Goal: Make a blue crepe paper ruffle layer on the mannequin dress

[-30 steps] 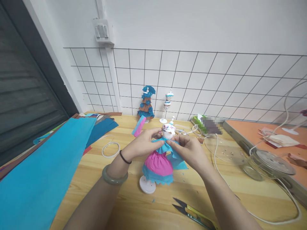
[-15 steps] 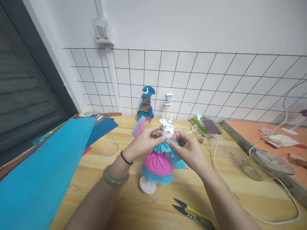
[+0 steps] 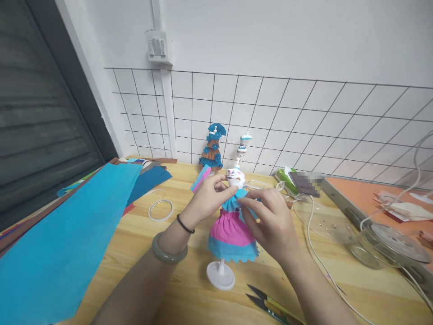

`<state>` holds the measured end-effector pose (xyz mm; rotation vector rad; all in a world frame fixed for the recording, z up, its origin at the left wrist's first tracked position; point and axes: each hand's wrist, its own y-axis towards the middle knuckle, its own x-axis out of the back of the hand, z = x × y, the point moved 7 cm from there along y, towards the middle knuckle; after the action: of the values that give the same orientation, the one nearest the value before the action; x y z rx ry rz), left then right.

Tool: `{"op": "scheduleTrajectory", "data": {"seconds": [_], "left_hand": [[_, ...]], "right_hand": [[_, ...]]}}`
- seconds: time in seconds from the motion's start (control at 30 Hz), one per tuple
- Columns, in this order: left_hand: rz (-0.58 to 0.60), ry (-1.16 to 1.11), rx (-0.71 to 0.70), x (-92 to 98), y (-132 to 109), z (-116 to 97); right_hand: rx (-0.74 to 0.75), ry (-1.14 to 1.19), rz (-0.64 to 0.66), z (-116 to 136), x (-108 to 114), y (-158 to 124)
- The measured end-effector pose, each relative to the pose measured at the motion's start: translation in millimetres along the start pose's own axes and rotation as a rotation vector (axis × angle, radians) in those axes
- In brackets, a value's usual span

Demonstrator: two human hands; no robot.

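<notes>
A pink skirt (image 3: 233, 225) banded light blue at the hem catches my eye on the remote feed, with a turquoise paper ruffle (image 3: 232, 204) and a white bust (image 3: 236, 180) in multicoloured print. I pick out a small dress (image 3: 213, 145) in teal and brown tiers, a vivid blue sheet (image 3: 77, 225), a grey-green bangle (image 3: 171, 258), a yellowish wood-grained desk (image 3: 125, 243) and a white wall (image 3: 250, 97) gridded in black.

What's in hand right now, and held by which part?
Light-blue ruffle on the small dress form: left hand by its upper edge, right hand by its right side; exact pinch partly hidden.
</notes>
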<state>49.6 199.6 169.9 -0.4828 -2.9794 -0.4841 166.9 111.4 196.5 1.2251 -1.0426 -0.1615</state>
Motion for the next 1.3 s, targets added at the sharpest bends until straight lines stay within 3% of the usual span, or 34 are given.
{"op": "scheduleTrajectory", "data": {"seconds": [0.13, 0.3, 0.73, 0.83, 0.97, 1.03, 1.1, 1.2, 1.3], "left_hand": [[-0.038, 0.008, 0.01, 0.4, -1.1, -0.8], [-0.042, -0.028, -0.003, 3.1, -1.0, -6.8], [-0.001, -0.053, -0.03, 4.7, -1.6, -9.7], [0.057, -0.069, -0.055, 4.3, -1.2, -8.2], [0.198, -0.103, -0.081, -1.8, -2.5, -9.2], [0.273, -0.099, -0.1, -6.3, -4.5, -11.8], [0.32, -0.087, -0.114, -9.5, -6.4, -13.6], [0.352, -0.092, -0.11, -11.6, -7.7, -12.8], [0.348, -0.047, -0.111, -11.4, -7.0, -11.0]], "right_hand": [[0.141, -0.078, -0.011, 12.9, -0.4, -1.7], [0.215, -0.061, -0.003, 21.1, -2.8, -4.3], [0.199, 0.155, 0.08, 24.4, -8.2, -3.5], [0.04, 0.296, -0.022, 11.3, 4.2, -1.0], [-0.458, 0.414, -0.144, -35.5, 9.9, -8.5], [-0.703, 0.552, -0.056, -55.1, -2.0, -16.3], [-0.837, 0.709, 0.09, -62.3, -16.4, -21.3], [-0.876, 0.831, 0.256, -60.2, -28.1, -23.8], [-0.87, 0.842, 0.334, -56.2, -31.6, -25.7]]}}
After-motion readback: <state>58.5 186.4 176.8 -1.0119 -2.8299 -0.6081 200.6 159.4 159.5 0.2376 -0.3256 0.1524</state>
